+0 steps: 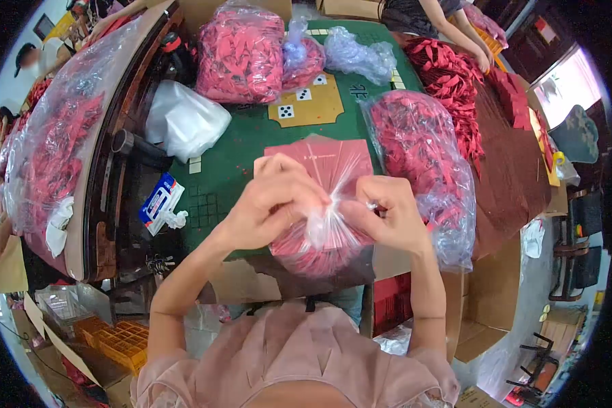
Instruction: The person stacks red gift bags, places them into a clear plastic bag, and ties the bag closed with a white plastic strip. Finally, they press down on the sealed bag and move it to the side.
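A clear plastic bag (319, 262) with red contents is gathered to a twisted neck at the table's near edge. My left hand (275, 200) pinches the gathered plastic from the left, fingers curled. From the right, my right hand (387, 211) pinches the same neck, with the fingertips of both hands close together. A flat red box or card (306, 151) with small pale print shows behind and under the plastic. Stuffed bags of red ribbon-like pieces stand beyond it, one at the back (241, 54) and one to the right (415, 136).
White plastic bags (187, 119), a dark bottle (139, 149) and a blue tissue pack (162, 200) lie left. Loose red pieces (449, 75) are heaped at the back right, where another person's hands (483, 58) work. A cardboard box (493, 292) stands below right.
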The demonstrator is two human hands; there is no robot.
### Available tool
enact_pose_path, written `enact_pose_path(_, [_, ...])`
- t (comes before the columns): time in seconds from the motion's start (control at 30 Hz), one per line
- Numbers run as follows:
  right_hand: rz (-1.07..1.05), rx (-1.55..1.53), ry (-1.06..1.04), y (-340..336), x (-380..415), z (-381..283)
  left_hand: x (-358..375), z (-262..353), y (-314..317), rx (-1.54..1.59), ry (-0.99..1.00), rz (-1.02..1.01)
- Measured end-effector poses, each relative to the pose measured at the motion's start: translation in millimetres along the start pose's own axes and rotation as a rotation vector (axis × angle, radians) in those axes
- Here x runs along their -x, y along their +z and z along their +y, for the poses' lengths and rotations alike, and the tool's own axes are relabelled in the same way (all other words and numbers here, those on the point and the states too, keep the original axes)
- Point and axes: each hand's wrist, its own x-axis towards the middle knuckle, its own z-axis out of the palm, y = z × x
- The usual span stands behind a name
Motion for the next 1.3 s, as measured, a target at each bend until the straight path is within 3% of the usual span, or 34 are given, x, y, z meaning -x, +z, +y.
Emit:
enact_pose_path(0.2, [0.014, -0.008, -0.041, 2, 7, -14, -2, 16, -11, 0.031, 0.007, -0.191])
enact_pose_path(0.37, [0.170, 0.114, -0.050, -3, -14, -18, -21, 15, -23, 0.009, -0.104, -0.136])
enact_pose_path(0.47, [0.126, 0.024, -0.009, 2, -16, -3, -17, 10, -25, -0.075, -0.136, -0.154])
enact_pose_path(0.63, [-0.078, 0.015, -0.107, 2, 6, 10, 16, 11, -12, -0.019, -0.140, -0.187])
enact_pose_path(0.93, [-0.040, 0.095, -0.104, -3, 26, 1, 15, 29, -16, -0.069, -0.136, -0.265])
enact_pose_path(1.23, [0.058, -0.072, -0.062, 3, 31, 17, 14, 15, 1, -0.037, -0.120, -0.078])
enact_pose_path(1.3, [0.072, -0.071, -0.126, -1, 19, 8, 5, 18, -5, 0.106, -0.214, 0.005])
